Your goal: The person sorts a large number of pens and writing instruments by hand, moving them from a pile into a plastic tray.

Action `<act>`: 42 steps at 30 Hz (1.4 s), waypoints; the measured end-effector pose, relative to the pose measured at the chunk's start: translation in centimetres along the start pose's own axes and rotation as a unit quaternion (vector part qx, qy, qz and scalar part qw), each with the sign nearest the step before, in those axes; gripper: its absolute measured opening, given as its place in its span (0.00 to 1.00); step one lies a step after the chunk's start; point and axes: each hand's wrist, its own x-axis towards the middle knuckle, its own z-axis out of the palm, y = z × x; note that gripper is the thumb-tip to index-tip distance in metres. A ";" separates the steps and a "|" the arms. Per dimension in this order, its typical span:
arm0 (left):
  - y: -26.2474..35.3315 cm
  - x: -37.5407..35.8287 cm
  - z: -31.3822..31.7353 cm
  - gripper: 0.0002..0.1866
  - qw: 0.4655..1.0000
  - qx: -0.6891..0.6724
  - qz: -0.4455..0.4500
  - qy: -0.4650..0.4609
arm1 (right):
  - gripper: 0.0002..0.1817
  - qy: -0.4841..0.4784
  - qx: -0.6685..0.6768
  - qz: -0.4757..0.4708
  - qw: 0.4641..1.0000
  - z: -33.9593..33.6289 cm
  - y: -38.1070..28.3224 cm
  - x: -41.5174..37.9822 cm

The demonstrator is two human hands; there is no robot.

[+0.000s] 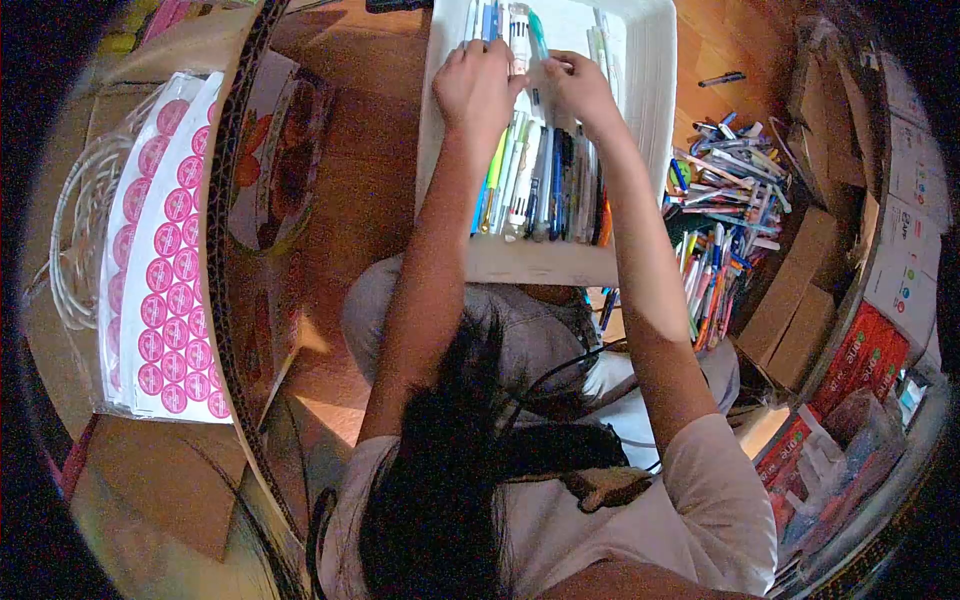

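A white tray [648,100] holds pens in two rows, an upper and a lower. Over the upper row lies my left hand [476,88], its bent fingers resting on several pens and its thumb apart beside a thick white pen [519,35]. My right hand [580,92] is closed near the lower end of a pen with a green, see-through upper part [538,38]; the fingertips are partly hidden. Below both hands, the lower row [545,190] has yellow-green, white, black, blue and orange pens side by side.
A large heap of loose pens [725,210] lies on the floor right of the tray, with a single dark pen [722,79] above it. Cardboard flaps [790,310] and red boxes [865,360] stand at right. Pink round sticker sheets [170,270] and coiled white tubing [80,230] lie left.
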 end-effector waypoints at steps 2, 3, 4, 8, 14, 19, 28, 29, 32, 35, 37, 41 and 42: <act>0.0 0.0 0.0 0.15 1.000 0.008 0.003 0.002 | 0.15 0.052 -0.041 -0.035 0.997 0.7 0.1 -0.3; -0.1 0.0 0.0 0.15 1.000 0.011 0.003 0.001 | 0.15 0.049 -0.065 -0.042 0.996 0.7 -0.3 -0.4; -0.1 0.0 -0.1 0.15 1.000 0.013 0.003 0.000 | 0.15 0.046 -0.089 -0.049 0.994 0.7 -0.6 -0.5; -0.2 0.0 0.2 0.15 1.000 0.005 0.009 0.008 | 0.15 0.046 -0.091 -0.066 0.993 0.6 -1.0 -0.4; 0.1 0.0 -0.3 0.16 1.000 0.000 -0.009 -0.017 | 0.14 0.038 -0.129 -0.082 0.988 0.5 -1.1 -0.2; -0.6 0.1 0.7 0.15 1.000 -0.015 0.013 -0.021 | 0.13 0.087 -0.121 -0.108 0.983 -1.2 -2.8 -2.6; -1.5 0.1 1.6 0.15 0.999 -0.015 0.028 -0.026 | 0.15 0.195 -0.343 -0.123 0.911 -16.8 3.7 -9.3; -1.5 0.1 1.6 0.15 0.999 -0.020 0.029 -0.030 | 0.16 0.205 -0.411 -0.123 0.880 -18.4 5.7 -9.4; -1.4 0.2 1.2 0.15 0.999 -0.022 0.026 -0.042 | 0.18 0.144 -0.508 -0.110 0.842 -20.2 8.6 -9.7; -1.2 0.2 1.1 0.15 0.999 -0.015 0.022 -0.043 | 0.17 0.083 -0.552 -0.102 0.823 -20.2 10.4 -9.4; -1.2 0.1 1.0 0.15 0.999 -0.022 0.021 -0.036 | 0.16 0.012 -0.564 -0.102 0.819 -20.4 11.6 -7.6; -1.1 0.2 0.9 0.15 0.999 -0.017 0.019 -0.040 | 0.16 0.002 -0.536 -0.075 0.841 -20.1 13.4 -6.4; -1.3 0.2 1.1 0.15 0.999 -0.020 0.021 -0.036 | 0.16 -0.014 -0.524 -0.119 0.843 -20.1 11.7 -6.8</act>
